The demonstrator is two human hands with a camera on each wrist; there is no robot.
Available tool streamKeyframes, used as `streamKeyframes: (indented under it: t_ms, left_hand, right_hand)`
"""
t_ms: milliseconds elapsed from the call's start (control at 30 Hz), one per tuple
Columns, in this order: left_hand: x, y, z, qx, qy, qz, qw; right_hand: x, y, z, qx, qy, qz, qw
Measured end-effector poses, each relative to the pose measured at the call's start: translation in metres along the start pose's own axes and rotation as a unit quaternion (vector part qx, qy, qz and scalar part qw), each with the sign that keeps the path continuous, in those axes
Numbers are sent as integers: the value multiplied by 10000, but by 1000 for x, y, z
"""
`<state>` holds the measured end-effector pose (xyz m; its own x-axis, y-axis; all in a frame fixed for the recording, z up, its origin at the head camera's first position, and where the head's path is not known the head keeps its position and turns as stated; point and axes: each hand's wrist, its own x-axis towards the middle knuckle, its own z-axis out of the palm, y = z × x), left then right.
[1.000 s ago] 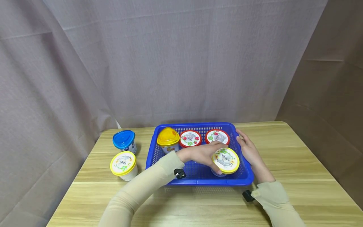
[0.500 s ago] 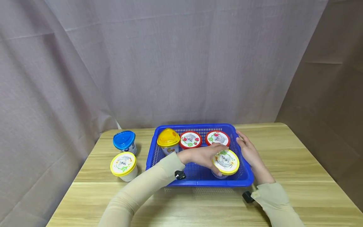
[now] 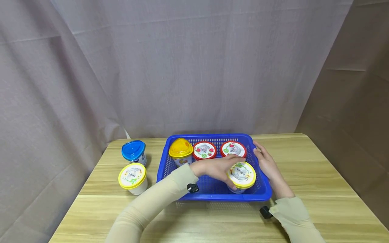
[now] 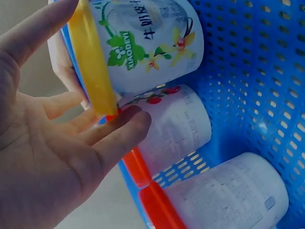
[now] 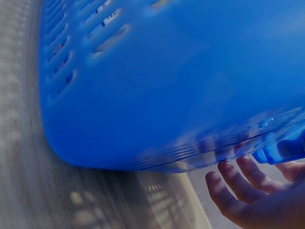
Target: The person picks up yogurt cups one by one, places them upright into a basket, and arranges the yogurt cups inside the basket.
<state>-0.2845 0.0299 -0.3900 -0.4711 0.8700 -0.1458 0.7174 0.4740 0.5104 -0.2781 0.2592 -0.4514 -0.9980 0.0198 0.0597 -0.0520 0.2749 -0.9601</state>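
In the head view my left hand (image 3: 214,167) reaches into the blue basket (image 3: 209,197). Its thumb and fingers grip a round white tub with a yellow lid (image 3: 242,174) by the lid, in the basket's front right part. The left wrist view shows that tub's flower-printed side (image 4: 147,45) between thumb and fingers. My right hand (image 3: 270,167) rests against the basket's right side near the back corner. In the right wrist view its fairly straight fingers (image 5: 238,183) touch the outer wall below the rim.
Two red-lidded tubs, one on the left (image 3: 204,150) and one on the right (image 3: 233,149), stand at the basket's back, beside a yellow domed-lid tub (image 3: 180,148). On the table to the left are a blue-lidded tub (image 3: 133,151) and another yellow-lidded tub (image 3: 132,176).
The yellow-lidded tub in my left hand has settled slightly lower and sits more upright in the basket. My right hand keeps its place on the basket's side.
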Motion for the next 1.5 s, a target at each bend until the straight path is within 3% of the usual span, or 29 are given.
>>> streamKeyframes:
  t_ms: [533, 833, 1167, 1333, 1500]
  left_hand:
    - [-30, 14, -29, 412, 144, -341, 9985]
    - [-57, 16, -49, 955, 473, -909, 9901]
    - [-106, -2, -68, 980, 1033, -1062, 9841]
    - [-137, -8, -75, 924, 1196, -1354, 9792]
    - [-171, -11, -80, 918, 1577, -1391, 9733]
  right_hand:
    - [0, -1, 0, 89, -20, 120, 9999]
    - [-2, -4, -2, 60, 40, 61, 10000]
    - [-1, -2, 0, 107, -1, -14, 9999]
    - [0, -2, 3, 245, -77, -36, 9997]
    - [0, -2, 5, 274, -72, 33, 9996]
